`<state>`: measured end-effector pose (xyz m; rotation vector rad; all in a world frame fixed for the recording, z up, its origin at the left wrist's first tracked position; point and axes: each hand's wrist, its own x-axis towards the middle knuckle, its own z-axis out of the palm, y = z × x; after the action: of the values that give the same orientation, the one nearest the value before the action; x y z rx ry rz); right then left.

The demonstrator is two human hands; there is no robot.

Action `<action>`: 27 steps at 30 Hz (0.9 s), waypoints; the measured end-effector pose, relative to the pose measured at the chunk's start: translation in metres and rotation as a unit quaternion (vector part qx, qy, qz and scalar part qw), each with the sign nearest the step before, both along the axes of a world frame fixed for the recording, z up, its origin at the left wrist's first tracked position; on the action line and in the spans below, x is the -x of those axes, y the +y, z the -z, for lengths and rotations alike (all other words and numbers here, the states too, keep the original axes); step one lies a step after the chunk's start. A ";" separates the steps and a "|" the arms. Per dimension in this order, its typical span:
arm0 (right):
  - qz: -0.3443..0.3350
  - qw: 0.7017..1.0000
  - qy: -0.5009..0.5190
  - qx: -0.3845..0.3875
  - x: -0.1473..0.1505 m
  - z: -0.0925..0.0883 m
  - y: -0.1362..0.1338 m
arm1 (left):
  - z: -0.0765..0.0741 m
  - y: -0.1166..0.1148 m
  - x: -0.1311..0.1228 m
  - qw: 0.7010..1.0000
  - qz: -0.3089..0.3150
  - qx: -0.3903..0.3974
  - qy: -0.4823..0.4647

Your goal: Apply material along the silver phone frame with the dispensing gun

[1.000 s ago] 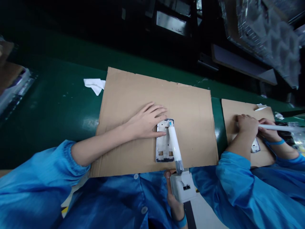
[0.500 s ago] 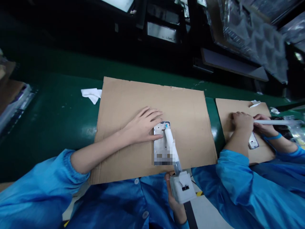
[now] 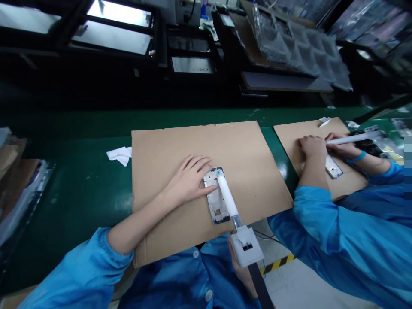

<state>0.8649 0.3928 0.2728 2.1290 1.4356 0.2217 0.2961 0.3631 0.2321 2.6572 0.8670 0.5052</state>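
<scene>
A phone frame [image 3: 218,204], pale inside with a dark rim, lies on a cardboard sheet [image 3: 167,148]. My left hand [image 3: 189,178] rests flat at its upper left side, fingers spread, the thumb reaching over the frame's inside. A long white tube-shaped tool [image 3: 228,197] with a blue tip slants across the frame, its tip at the upper end. At the tool's lower end my right hand [image 3: 238,262] closes around it, mostly hidden behind a white box-like piece [image 3: 247,246] with a black strap [image 3: 260,285].
A crumpled white cloth or paper [image 3: 119,155] lies left of the cardboard on the green table [image 3: 86,171]. At right, a co-worker's hands [image 3: 313,148] work with a similar white tube on another cardboard sheet [image 3: 289,133]. Plastic trays [image 3: 302,47] stand at the back right.
The view has shifted and turned, so the cardboard looks rotated. Relative to the phone frame, my left hand and the white tool stay about where they were.
</scene>
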 end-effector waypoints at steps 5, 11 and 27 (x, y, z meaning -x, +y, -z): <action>-0.002 1.000 0.000 0.019 0.008 -0.008 -0.003 | -0.003 0.000 0.000 1.000 -0.001 0.004 0.011; -0.003 0.999 0.003 0.035 0.011 -0.008 -0.001 | -0.002 0.000 -0.001 1.000 -0.009 0.010 0.027; 0.000 0.999 0.052 0.006 0.004 0.002 -0.002 | -0.003 0.002 -0.001 0.999 -0.020 0.017 0.032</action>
<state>0.8606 0.3908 0.2710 2.1586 1.4909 0.1041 0.2970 0.3647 0.2347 2.6423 0.9404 0.4133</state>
